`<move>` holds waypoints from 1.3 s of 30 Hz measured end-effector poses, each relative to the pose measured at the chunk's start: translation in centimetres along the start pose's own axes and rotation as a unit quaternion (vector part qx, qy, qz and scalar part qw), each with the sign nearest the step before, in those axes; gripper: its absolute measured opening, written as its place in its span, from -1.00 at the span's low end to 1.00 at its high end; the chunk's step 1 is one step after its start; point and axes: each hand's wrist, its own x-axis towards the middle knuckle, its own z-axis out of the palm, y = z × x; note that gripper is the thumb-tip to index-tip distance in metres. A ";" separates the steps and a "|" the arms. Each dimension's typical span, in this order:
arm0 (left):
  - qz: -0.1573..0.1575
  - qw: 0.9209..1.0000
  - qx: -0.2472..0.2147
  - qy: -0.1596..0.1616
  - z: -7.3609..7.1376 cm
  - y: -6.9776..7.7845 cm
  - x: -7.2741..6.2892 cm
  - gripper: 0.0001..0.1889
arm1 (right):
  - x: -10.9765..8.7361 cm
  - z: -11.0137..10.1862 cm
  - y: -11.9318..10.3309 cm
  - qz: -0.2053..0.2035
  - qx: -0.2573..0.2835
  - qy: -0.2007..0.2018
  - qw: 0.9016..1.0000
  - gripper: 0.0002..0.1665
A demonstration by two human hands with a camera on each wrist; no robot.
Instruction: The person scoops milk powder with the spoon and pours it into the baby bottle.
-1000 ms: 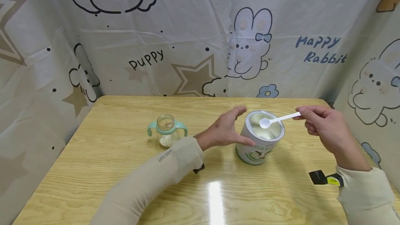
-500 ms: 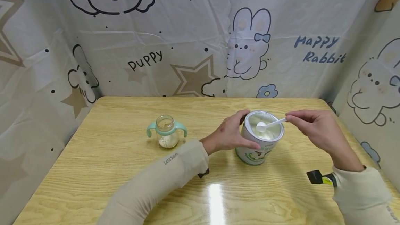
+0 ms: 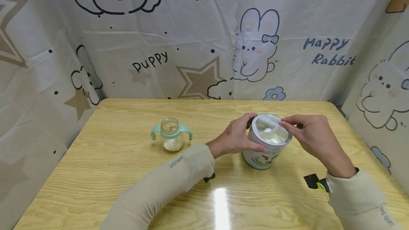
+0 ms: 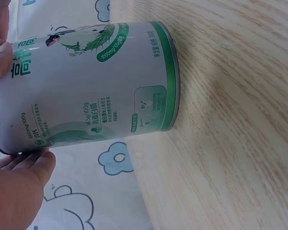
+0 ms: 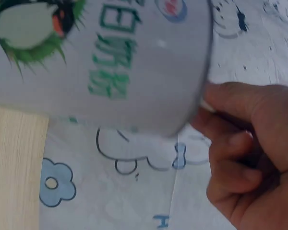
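Observation:
A white and green milk powder can stands without a lid on the table, pale powder visible inside. My left hand grips its left side, thumb in front and fingers behind; the left wrist view shows the can between thumb and fingers. Between thumb and fingertips my right hand pinches the handle of a white measuring spoon at the can's right rim. The spoon's bowl is down inside the can, near the powder. In the right wrist view the can's wall hides the spoon.
Left of the can stands a baby bottle with mint-green handles, uncapped, with powder in it. The wooden table meets a cartoon-printed cloth at the back and sides.
My right hand has moved left and lowered the spoon from above the can's mouth into it. My left hand has closed in from beside the can to hold it.

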 end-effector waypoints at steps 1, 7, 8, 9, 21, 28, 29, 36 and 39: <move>-0.001 1.000 0.001 -0.001 0.0 0.0 0.0 0.00 | 0.0 0.2 -0.3 0.000 -0.004 0.002 1.000 -0.91; 0.000 1.000 0.011 -0.002 0.0 0.2 0.1 -0.01 | 1.0 1.3 -1.8 0.035 -0.020 -0.012 0.999 -0.87; 0.000 1.000 0.012 -0.002 0.0 0.3 0.1 -0.02 | 1.3 1.4 -2.0 0.043 -0.018 -0.023 0.999 -0.85; -0.001 1.000 0.014 -0.002 -0.1 0.3 0.1 -0.02 | 1.5 1.6 -2.2 0.052 -0.014 -0.039 0.998 -0.84; -0.002 1.000 0.025 -0.009 -0.1 0.5 0.1 -0.05 | 3.2 1.9 -2.9 0.069 0.033 -0.170 0.983 -0.84; -0.001 1.000 0.019 -0.011 -0.1 0.3 0.0 -0.03 | 2.8 1.1 -1.8 0.102 0.081 -0.192 0.973 -0.78; 0.000 1.000 0.017 -0.011 -0.1 0.2 0.0 -0.03 | 2.8 0.9 -1.7 0.111 0.086 -0.191 0.972 -0.77; 0.005 1.000 0.009 -0.013 -0.1 0.2 0.0 -0.02 | 2.5 -0.2 -0.6 0.152 0.097 -0.162 0.970 -0.64; 0.003 1.000 0.008 -0.012 -0.2 0.2 0.0 -0.01 | 2.4 -0.5 -0.2 0.182 0.102 -0.150 0.967 -0.55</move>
